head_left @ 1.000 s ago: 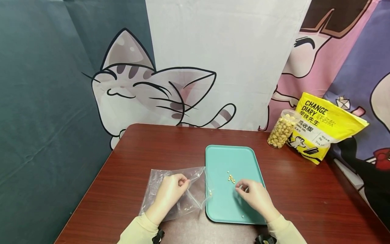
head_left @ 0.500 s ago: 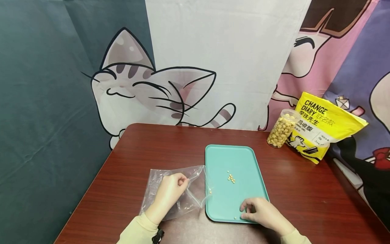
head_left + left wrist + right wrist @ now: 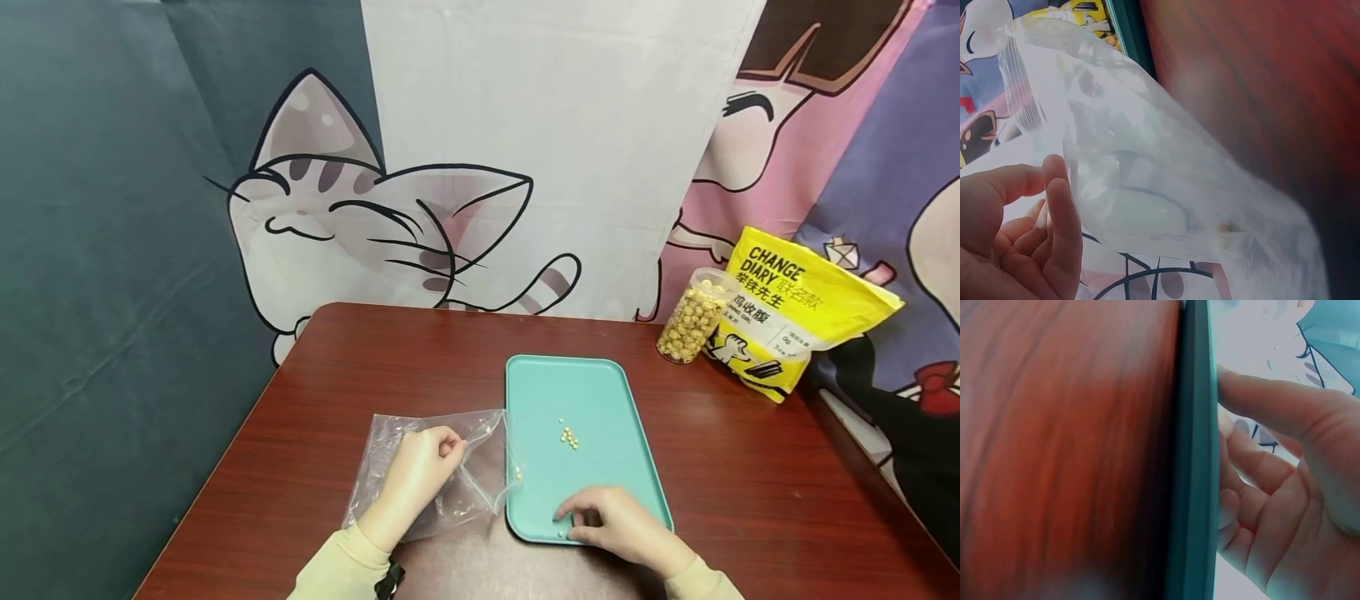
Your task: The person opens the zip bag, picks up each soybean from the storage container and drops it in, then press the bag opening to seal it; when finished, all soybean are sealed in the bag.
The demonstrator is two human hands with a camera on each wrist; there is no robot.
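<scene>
**Right hand [image 3: 618, 525] beside 1 small pale kernel [image 3: 560, 533]**

Its index and thumb stand narrowly apart over the turquoise rectangular tray's [image 3: 566, 387] near end. Left of the tray, the left hand [image 3: 420, 471] pinches a clear plastic bag [image 3: 450, 506], long axis crosswise, mouth toward the tray. Only the head view shows the kernel.

Creased dark teal-grey cloth backdrop [image 3: 97, 250] at left, adjoining pale grey-white backdrop panel [image 3: 585, 125] at centre. Large grey-and-white printed cartoon cat [image 3: 337, 250], black outlines, eyes closed, across their border. Right side: pink backdrop section [image 3: 780, 204] with part of a brown-haired printed cartoon figure [image 3: 765, 92], then purple-blue backdrop section [image 3: 892, 204]. Glossy reddish-brown wood-grain table [image 3: 420, 358] in front, far-left corner rounded. Whitish light glare on tabletop, bottom centre.
</scene>
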